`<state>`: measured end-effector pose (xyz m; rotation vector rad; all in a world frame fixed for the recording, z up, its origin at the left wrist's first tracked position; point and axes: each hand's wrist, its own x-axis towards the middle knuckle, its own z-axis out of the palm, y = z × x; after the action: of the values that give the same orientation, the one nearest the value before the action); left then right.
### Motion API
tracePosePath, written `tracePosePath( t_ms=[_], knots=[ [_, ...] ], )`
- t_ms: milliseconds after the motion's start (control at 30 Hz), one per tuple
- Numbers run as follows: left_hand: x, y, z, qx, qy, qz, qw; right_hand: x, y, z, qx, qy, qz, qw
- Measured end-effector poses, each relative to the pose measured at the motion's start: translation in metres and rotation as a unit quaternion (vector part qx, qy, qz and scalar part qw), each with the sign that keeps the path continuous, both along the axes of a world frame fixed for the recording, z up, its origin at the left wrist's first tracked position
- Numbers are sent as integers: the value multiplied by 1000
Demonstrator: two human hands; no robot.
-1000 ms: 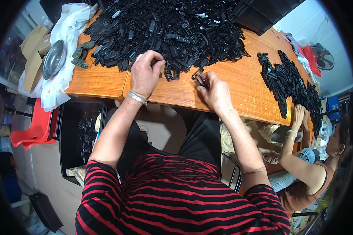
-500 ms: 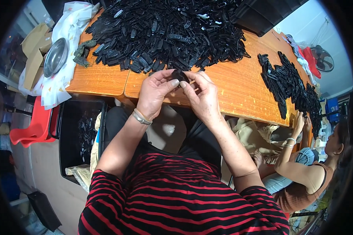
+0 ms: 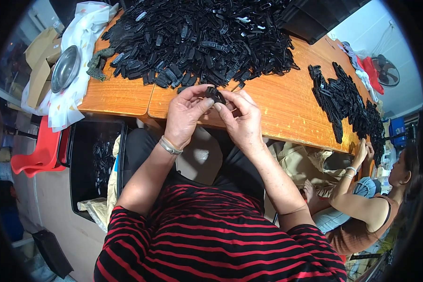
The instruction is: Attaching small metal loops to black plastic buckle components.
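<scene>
A small black plastic part (image 3: 215, 94) is pinched between both my hands, just above the near edge of the wooden table (image 3: 282, 105). My left hand (image 3: 187, 112) grips it from the left with thumb and fingertips. From the other side, my right hand (image 3: 242, 114) holds it between thumb and index finger. The fingers cover much of it, so its exact shape is hard to make out. Directly beyond my hands spreads a large heap of similar black plastic pieces (image 3: 197, 42), several of them loose along its near edge.
A second black pile (image 3: 336, 98) lies at the right, where a co-worker (image 3: 364, 207) sits with hands at the table edge. A black crate (image 3: 315, 19) stands at the back right. At left are a metal bowl (image 3: 66, 69), a black bin (image 3: 87, 174) and a red chair (image 3: 40, 152).
The black part has turned slightly between my fingertips, and an opening in it now shows. My right fingers have shifted a little; both hands stay in nearly the same place.
</scene>
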<state>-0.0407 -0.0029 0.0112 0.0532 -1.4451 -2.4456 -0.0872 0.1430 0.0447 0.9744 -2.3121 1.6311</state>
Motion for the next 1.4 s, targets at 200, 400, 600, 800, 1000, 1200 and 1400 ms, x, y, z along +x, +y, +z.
tracePosePath(
  t_ms=[200,400,600,800,1000,1200,1400],
  knots=[
    [1,3,8,-88,16,24,996,-3,3,1,22,25,-7,999],
    [15,21,7,-158,17,81,984,4,0,-13,39,113,-29,992],
    [24,34,1,-187,17,107,976,18,-2,-25,34,132,-63,989],
    [36,23,1,-77,-5,1,997,20,0,-33,90,88,32,992],
    [45,15,4,-74,-42,-3,996,49,-19,-38,-13,10,42,999],
    [77,-25,24,-172,-140,40,974,45,-32,-29,50,-72,222,971],
    [166,-156,-4,-347,-250,279,860,-19,16,-33,161,99,43,981]
  ],
)
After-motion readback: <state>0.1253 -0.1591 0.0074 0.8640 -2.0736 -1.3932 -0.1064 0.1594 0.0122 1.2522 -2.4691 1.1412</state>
